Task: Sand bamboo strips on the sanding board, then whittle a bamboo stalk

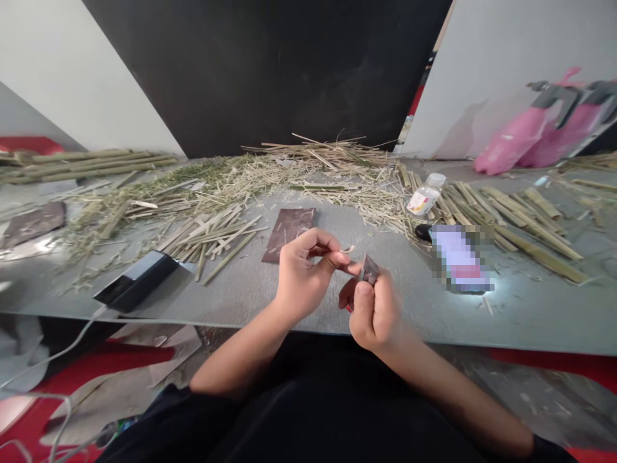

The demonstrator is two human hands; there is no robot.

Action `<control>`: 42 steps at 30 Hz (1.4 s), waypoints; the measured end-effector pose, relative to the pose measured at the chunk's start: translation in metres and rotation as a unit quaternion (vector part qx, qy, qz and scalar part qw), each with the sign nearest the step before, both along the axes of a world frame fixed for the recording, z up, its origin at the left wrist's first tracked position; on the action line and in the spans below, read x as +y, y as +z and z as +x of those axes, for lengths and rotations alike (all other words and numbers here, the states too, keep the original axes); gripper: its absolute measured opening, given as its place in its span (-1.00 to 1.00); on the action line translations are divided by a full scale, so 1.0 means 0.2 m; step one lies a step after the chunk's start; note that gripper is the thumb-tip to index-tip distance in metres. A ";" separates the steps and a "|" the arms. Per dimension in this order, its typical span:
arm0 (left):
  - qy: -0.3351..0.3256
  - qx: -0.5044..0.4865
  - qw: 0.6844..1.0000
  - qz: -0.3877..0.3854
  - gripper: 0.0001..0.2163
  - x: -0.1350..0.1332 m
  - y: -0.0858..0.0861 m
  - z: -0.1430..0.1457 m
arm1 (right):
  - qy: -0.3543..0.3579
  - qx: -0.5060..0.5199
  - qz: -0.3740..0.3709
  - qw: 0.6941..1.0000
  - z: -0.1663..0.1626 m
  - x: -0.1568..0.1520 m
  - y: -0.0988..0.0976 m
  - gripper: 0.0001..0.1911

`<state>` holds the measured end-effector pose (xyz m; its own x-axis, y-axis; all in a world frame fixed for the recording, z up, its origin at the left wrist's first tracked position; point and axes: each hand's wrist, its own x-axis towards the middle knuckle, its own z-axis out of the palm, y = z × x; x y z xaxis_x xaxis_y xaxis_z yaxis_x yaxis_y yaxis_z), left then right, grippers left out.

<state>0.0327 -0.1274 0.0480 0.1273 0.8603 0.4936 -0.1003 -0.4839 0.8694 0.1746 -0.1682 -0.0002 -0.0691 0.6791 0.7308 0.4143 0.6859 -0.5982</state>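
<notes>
My left hand [303,273] is closed in a pinch on a thin pale sliver of bamboo [348,249] just above the table's front edge. My right hand [373,308] is closed round a small blade [369,270], its flat dark end sticking up beside the left fingertips; a bit of red handle shows under the fingers. The two hands touch at the fingertips. A dark rectangular sheet [288,234] lies on the grey table [241,292] just beyond the left hand.
Split bamboo strips [212,235] and shavings [308,167] cover the far table. Thicker bamboo sticks [520,222] lie at the right, by a small clear bottle [425,195] and a lit phone [460,263]. A black box [136,280] with a cable sits left. Pink bags [530,132] stand far right.
</notes>
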 end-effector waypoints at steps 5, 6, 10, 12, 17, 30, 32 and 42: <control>0.008 0.007 1.000 0.024 -0.80 -0.01 0.00 0.00 | -0.025 -0.034 -0.011 0.999 0.01 -0.01 0.05 -0.72; 0.006 0.003 1.000 0.020 -0.79 -0.01 0.00 0.00 | -0.024 -0.041 -0.017 0.999 0.02 -0.02 0.06 -0.72; -0.003 -0.006 1.000 0.008 -0.73 -0.01 0.02 0.00 | -0.032 -0.077 -0.031 0.996 0.03 -0.05 0.10 -0.74; 0.000 -0.006 1.000 0.009 -0.72 -0.01 0.02 0.00 | -0.033 -0.093 -0.036 0.994 0.03 -0.06 0.12 -0.74; -0.007 -0.016 1.000 0.004 -0.72 -0.01 0.02 0.00 | -0.037 -0.120 -0.066 0.990 0.03 -0.09 0.16 -0.72; -0.004 -0.008 1.000 0.002 -0.79 0.00 0.02 0.01 | -0.052 -0.155 -0.081 0.983 0.04 -0.10 0.22 -0.80; 0.001 -0.002 1.000 0.012 -0.81 0.00 0.03 0.01 | -0.047 -0.169 -0.090 0.980 0.04 -0.11 0.25 -0.84; 0.037 0.011 0.999 0.028 -0.85 0.01 0.01 0.03 | -0.032 -0.161 -0.119 0.979 0.04 -0.07 0.24 -0.85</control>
